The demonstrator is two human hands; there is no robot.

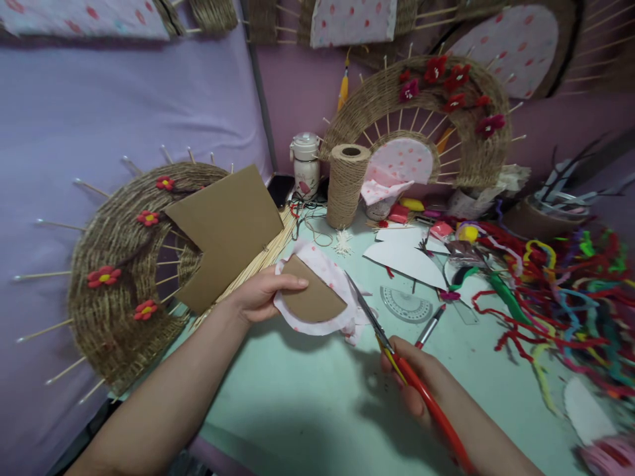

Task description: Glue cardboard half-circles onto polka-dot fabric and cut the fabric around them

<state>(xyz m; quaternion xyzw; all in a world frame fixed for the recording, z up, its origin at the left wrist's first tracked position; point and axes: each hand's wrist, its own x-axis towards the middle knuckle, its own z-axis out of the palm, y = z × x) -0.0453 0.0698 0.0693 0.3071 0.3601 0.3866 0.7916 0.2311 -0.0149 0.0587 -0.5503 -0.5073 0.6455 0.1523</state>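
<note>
Pinched between the thumb and fingers of my left hand (262, 291) is a half-round piece of brown cardboard (312, 294), together with pink-dotted white fabric (310, 327) whose edge sticks out all round it. My right hand (417, 380) is wrapped round red-handled scissors (380, 327). Their blades point up and left, close to the right side of the fabric; whether they touch it I cannot tell. A clear protractor (407, 304) and a pen (430, 326) lie just beyond the right hand.
Left stands a woven twine arch (119, 264) with sticks poking out, a cardboard sheet (233, 231) leaning on it. A twine spool (347, 188), a white bottle (305, 165) and another flowered arch (421, 106) stand behind. Coloured pipe cleaners (560, 297) are heaped right, beside white paper cutouts (407, 254).
</note>
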